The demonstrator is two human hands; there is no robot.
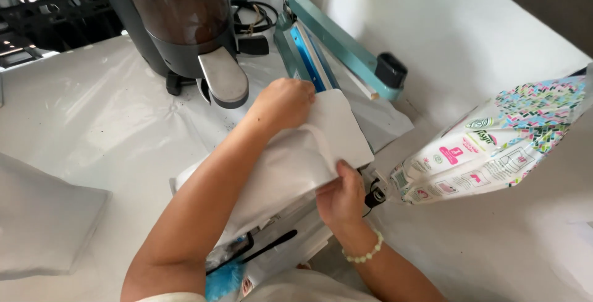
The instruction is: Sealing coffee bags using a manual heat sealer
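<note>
Both my hands hold a white pouch bag (302,153) with its top edge lying by the teal heat sealer (327,48). My left hand (283,103) grips the bag's far top corner, right beside the sealer's blue bar. At the bag's near edge my right hand (340,197), with a pale bead bracelet on the wrist, pinches the paper. The sealer's arm is raised, its black handle knob (390,69) at the right end.
A dark coffee grinder (185,24) with a metal chute stands at the back left on the plastic-covered white table (92,123). A colourful printed pouch (494,141) lies at the right. More white bags (43,221) lie at the near left. Black cables sit behind the sealer.
</note>
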